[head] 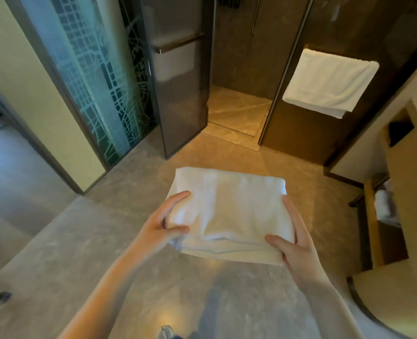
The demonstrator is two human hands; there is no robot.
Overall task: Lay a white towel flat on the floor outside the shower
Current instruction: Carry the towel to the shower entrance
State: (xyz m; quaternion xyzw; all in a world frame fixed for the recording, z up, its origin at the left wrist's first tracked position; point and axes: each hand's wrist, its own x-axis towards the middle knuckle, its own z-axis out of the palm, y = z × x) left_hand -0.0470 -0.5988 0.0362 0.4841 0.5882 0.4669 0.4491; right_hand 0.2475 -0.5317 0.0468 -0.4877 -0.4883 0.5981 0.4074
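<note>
Head view: two hands hold one folded white towel [229,214] in the air above the floor [63,253]. The left hand [162,225] grips the towel's left edge, its fingers [178,195] curled narrow over the top with the thumb pressed on the fabric. The right hand [294,241] clamps the right edge, fingers along the side and thumb on top. The towel lies between the two sets of fingers and remains folded in several layers. Beyond the fingertips stands one shower [239,108], its glass door [178,94] open. One second towel [330,81] hangs on a rail right of the opening. One towel roll [383,204] sits on a shelf further right. No readable writing or brand is visible.
</note>
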